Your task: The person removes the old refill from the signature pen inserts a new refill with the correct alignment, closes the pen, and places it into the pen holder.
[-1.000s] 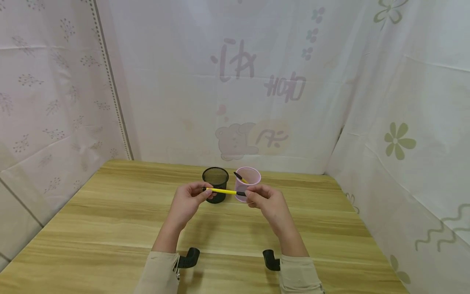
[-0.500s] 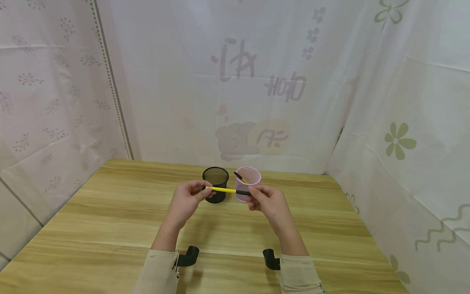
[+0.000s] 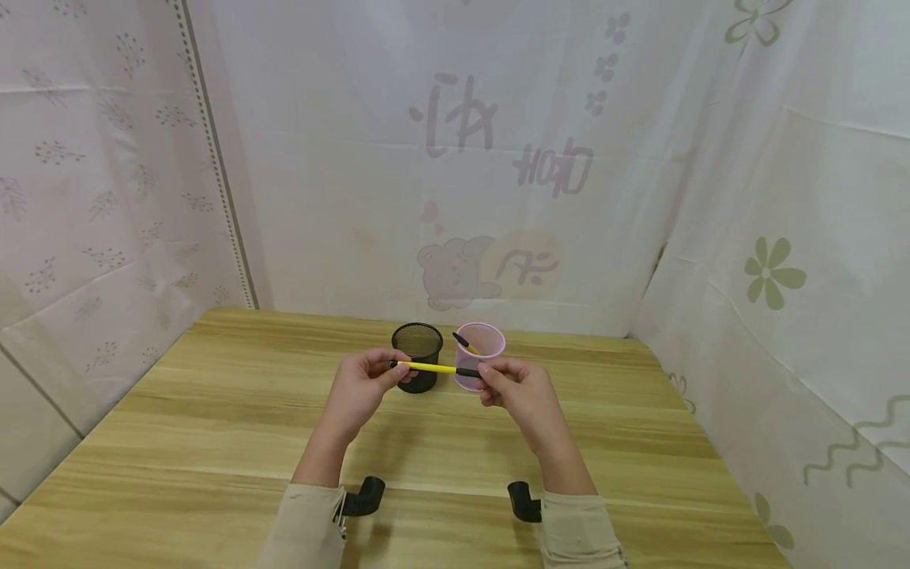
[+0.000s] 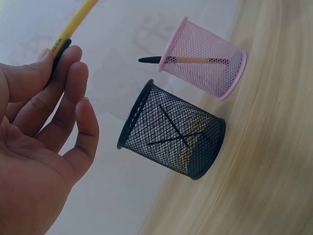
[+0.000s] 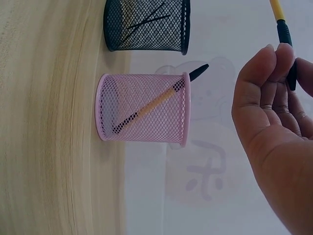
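A yellow pen (image 3: pixel 435 367) with black ends is stretched level between both hands, above the table. My left hand (image 3: pixel 361 389) pinches its left end between thumb and fingers. At the other end, my right hand (image 3: pixel 522 391) pinches the black part; the left wrist view shows a black clip (image 4: pixel 59 58) beneath the left thumb. Behind the pen stand a black mesh pen holder (image 3: pixel 418 381) and, to its right, a pink mesh pen holder (image 5: pixel 142 110). Another black-ended yellow pen (image 5: pixel 155 103) leans inside the pink one. Two thin dark lines cross on the black holder; what they are I cannot tell.
The wood-grain table (image 3: pixel 235 411) runs back to a printed cloth (image 3: pixel 334 197), with more cloth at both sides. Black angled pieces (image 3: pixel 366 498) stick out inward at both wrists, by the beige sleeves (image 3: pixel 306 525).
My right hand has shifted slightly to the right, and a little more of the pen's black end shows. My left hand and both holders stay nearly still.
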### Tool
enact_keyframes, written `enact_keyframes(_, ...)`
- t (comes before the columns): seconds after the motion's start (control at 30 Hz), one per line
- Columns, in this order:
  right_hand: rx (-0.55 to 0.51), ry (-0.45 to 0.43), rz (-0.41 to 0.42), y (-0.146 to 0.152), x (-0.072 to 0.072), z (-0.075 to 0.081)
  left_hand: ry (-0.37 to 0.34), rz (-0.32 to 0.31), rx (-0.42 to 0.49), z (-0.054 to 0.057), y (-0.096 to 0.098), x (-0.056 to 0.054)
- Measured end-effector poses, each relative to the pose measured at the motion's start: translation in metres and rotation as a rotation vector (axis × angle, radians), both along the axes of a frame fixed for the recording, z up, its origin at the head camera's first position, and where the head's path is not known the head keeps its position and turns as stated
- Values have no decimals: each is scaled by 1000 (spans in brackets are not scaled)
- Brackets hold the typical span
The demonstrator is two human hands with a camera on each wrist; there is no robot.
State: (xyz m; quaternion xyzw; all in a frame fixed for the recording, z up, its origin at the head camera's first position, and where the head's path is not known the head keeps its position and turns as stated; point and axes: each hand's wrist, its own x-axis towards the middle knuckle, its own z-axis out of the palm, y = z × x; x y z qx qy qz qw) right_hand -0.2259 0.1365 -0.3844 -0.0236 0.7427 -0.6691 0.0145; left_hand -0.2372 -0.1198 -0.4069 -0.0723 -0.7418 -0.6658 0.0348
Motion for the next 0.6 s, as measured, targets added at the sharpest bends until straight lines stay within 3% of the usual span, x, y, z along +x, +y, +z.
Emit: enact_keyframes(0.6,8,-2,-5,1,1,1,13,-2,0,0,0,0)
